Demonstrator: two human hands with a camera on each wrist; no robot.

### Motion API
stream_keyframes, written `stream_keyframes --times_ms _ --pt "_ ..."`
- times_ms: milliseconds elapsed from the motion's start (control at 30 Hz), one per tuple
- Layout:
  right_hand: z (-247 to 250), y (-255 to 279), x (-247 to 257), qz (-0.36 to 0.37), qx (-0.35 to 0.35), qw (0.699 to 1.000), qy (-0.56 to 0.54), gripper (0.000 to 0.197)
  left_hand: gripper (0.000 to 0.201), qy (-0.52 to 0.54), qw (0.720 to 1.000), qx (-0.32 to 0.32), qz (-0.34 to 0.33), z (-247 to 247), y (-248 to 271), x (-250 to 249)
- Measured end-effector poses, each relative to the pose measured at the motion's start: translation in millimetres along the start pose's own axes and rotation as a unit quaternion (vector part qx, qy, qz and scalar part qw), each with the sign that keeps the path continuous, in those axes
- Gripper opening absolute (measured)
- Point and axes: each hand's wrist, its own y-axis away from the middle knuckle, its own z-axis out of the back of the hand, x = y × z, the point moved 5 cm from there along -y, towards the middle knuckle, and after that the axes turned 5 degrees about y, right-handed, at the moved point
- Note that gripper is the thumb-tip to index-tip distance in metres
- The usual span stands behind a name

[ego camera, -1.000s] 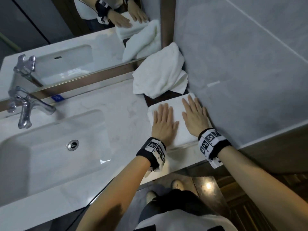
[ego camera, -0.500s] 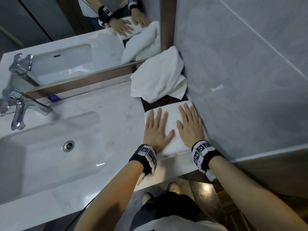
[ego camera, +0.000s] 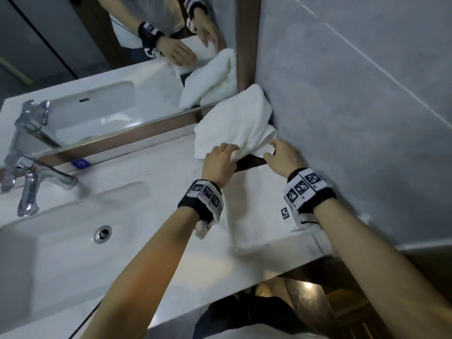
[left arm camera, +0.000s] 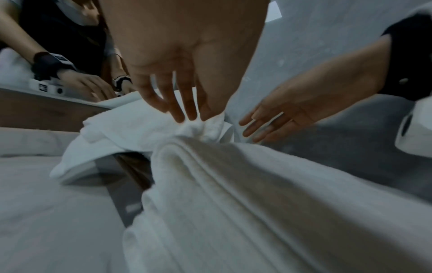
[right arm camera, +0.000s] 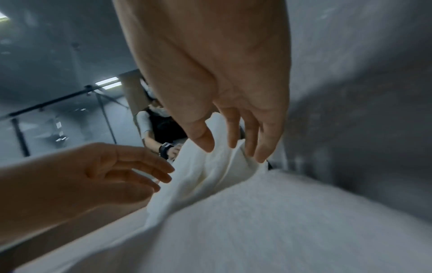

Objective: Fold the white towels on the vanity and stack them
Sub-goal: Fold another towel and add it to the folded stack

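A folded white towel point(ego camera: 259, 211) lies flat on the vanity point(ego camera: 159, 182) by the right wall. Behind it a crumpled white towel point(ego camera: 234, 123) is heaped in the corner. My left hand point(ego camera: 220, 155) reaches over the folded towel, and its fingertips point(left arm camera: 187, 118) touch a bunched near edge of the crumpled towel point(left arm camera: 131, 120). My right hand point(ego camera: 281, 152) is at that towel's right corner. Its thumb and fingers point(right arm camera: 233, 140) are spread loosely around a fold of the crumpled towel point(right arm camera: 210, 171) without closing on it.
A dark strip point(ego camera: 249, 163) shows between the two towels. The sink basin point(ego camera: 61, 228) and chrome faucet point(ego camera: 29, 182) fill the left. A mirror point(ego camera: 97, 69) runs along the back, and a grey tiled wall point(ego camera: 367, 118) closes the right side.
Both hands have lifted off the folded towel, where they lay flat, and moved back to the crumpled towel's near edge. The camera has moved closer.
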Motion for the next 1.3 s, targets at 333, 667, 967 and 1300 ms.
stream_keyframes --times_ms 333,667,967,1300 --pt "-21.8 -41.8 15.0 -0.127 0.020 0.991 -0.023 0.069 0.087 -0.091 0.989 0.074 0.085 -13.9 -46.2 30.7" --pt "-29.2 -53.7 33.7 -0.072 -0.023 0.993 -0.087 0.059 0.046 0.060 0.997 0.014 0.047 16.5 -56.0 69.7" --pt "-52.4 -36.1 87.2 0.054 0.044 0.992 -0.101 0.033 0.032 0.197 0.962 -0.071 0.177 53.8 -0.9 129.7" --pt "-49.3 2.1 152.3 0.136 0.023 0.949 -0.284 0.025 0.048 0.454 0.788 -0.154 0.387 68.9 97.4 173.2"
